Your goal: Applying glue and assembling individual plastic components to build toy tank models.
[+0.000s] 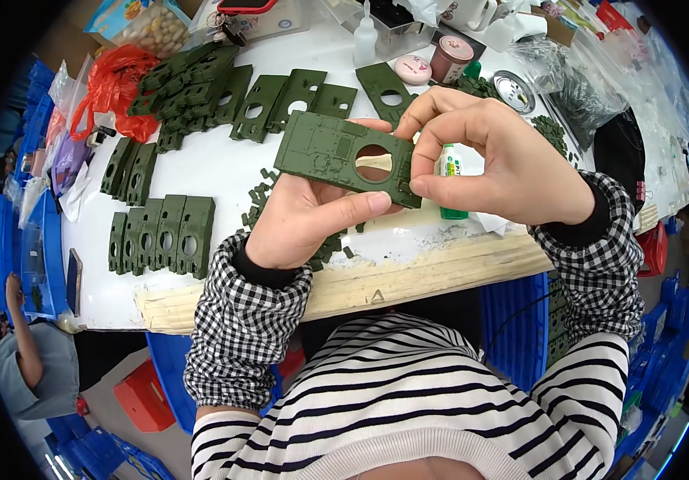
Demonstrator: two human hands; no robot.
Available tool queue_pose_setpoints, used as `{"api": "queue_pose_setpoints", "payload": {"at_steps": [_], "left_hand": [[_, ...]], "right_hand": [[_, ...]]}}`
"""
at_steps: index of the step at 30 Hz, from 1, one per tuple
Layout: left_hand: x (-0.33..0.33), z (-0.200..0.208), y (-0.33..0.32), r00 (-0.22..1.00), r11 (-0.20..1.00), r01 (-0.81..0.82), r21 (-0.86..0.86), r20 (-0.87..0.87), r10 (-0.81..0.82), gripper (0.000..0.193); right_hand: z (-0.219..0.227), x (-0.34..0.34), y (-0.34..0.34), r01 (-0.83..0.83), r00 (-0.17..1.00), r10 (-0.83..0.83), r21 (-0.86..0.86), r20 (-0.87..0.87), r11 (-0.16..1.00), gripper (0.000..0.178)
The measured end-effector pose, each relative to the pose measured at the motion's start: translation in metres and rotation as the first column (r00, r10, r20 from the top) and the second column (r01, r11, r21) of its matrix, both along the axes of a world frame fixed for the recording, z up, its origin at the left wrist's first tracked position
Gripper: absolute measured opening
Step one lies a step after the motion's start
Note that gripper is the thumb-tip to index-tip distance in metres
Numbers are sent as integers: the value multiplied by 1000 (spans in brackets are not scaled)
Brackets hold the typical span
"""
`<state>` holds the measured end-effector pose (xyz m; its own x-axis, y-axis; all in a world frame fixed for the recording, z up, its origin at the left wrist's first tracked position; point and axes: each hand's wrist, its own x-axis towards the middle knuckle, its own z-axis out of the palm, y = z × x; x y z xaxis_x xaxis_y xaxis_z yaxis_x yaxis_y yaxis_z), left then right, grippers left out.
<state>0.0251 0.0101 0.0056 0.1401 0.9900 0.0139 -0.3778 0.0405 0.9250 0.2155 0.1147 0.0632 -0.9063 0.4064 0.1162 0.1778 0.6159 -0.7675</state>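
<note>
A dark green plastic model tank hull plate with a large round hole is held above the table by my left hand. The left thumb lies along its near edge, and the other fingers are mostly hidden beneath. At the plate's right end, my right hand pinches with thumb and forefinger. Whatever sits between those fingertips is too small to make out. Behind the right hand stands a small white and green bottle, partly covered. Small loose green pieces are scattered on the table beside my left wrist.
Similar green plates lie in rows at left, with a stacked pile behind. A red plastic bag, a white dropper bottle and a pink tin stand farther back. A pale wooden strip lines the table's near edge. Another person's arm shows at far left.
</note>
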Motion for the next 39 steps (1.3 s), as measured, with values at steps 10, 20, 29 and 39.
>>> {"api": "queue_pose_setpoints", "payload": {"at_steps": [10, 20, 29, 39], "left_hand": [[0, 1, 0, 999, 1000, 6, -12, 52, -6, 58], [0, -1, 0, 1000, 1000, -1, -5, 16, 1, 61], [-1, -6, 2, 999, 1000, 1, 30, -46, 0, 66], [1, -2, 1, 1000, 1000, -9, 22, -19, 9, 66]], "right_hand": [[-1, -1, 5, -35, 999, 36, 44, -13, 998, 10], [-4, -3, 5, -38, 998, 42, 78, -46, 996, 11], [-5, -3, 4, -28, 996, 42, 176, -75, 984, 9], [-5, -3, 4, -29, 996, 45, 186, -82, 982, 8]]}}
